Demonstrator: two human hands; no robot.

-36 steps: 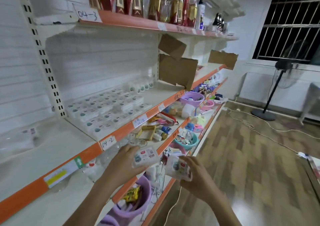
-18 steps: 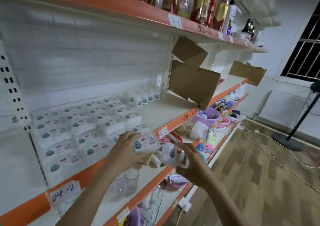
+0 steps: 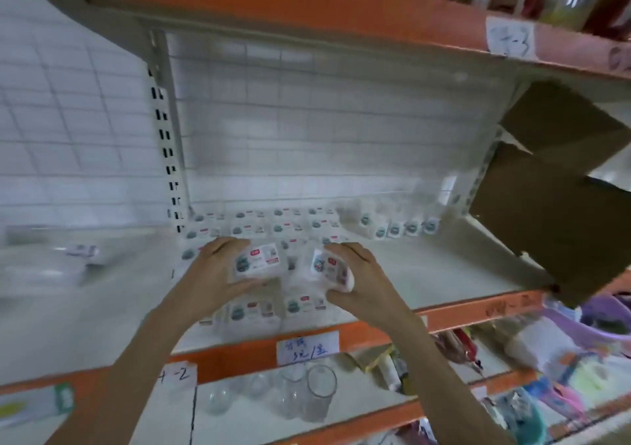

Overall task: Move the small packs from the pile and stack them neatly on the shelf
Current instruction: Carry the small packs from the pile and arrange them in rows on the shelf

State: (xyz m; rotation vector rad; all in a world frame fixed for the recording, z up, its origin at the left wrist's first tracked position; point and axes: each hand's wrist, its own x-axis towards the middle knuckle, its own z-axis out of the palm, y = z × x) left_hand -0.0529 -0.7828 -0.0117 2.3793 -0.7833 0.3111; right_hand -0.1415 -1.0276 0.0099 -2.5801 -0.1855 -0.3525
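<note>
Head view is smeared by motion, so the print on the small packs cannot be read; only a red patch and a round bluish mark show on each label. Left hand [image 3: 211, 275] grips one pack [image 3: 256, 263] lying flat, long axis running left to right, label up. Right hand [image 3: 355, 275] grips a second pack [image 3: 333, 268] tilted on edge, label turned left. Both are held just above the rows of stacked packs [image 3: 273, 226] on the shelf [image 3: 444, 274]. One paper tag [image 3: 179, 374] on the orange shelf edge reads "4-2", its start covered by the left forearm; a second price tag [image 3: 307, 347] carries handwriting too blurred to read. Brown cardboard [image 3: 560, 219] hides the shelf's right end. Clear glasses [image 3: 321, 393] stand on the level below.
</note>
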